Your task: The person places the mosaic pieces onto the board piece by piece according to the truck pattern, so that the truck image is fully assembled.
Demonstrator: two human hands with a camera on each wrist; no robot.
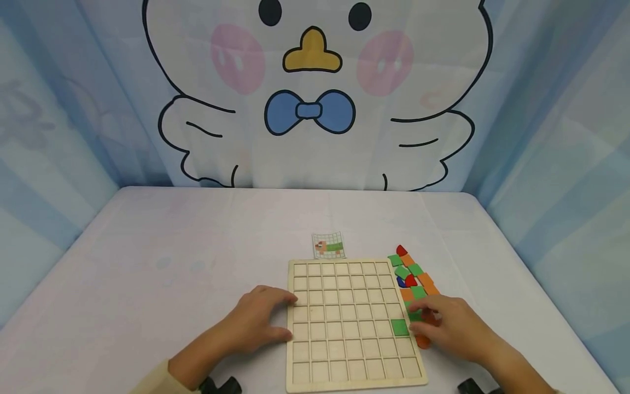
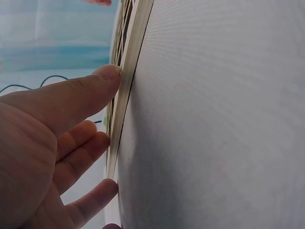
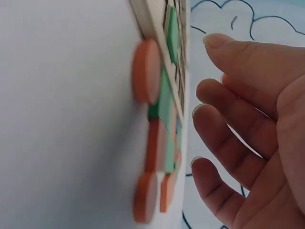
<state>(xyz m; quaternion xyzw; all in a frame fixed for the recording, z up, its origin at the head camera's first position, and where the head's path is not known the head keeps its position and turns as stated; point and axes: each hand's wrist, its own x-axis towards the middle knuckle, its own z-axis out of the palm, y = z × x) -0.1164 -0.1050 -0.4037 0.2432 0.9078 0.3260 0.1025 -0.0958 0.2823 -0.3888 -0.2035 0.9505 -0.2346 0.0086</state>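
Wooden grid board (image 1: 338,330) lies near, side edges running near to far; long axis unclear. Your left hand (image 1: 256,322), fingers extended, touches its left edge; your right hand (image 1: 455,328), loosely curled, empty, is beside its right edge.

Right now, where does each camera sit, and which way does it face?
Head: worn on the head, facing forward and down at the grid board; left hand, right hand and forearms show.
Left wrist: worn there, facing the board's edge; the left hand's thumb and fingers show, plus, probably, a sliver of the right hand.
Right wrist: worn there, facing loose coloured pieces beside the board; the right hand shows.
Shared: head and right wrist both show the board's green tile.
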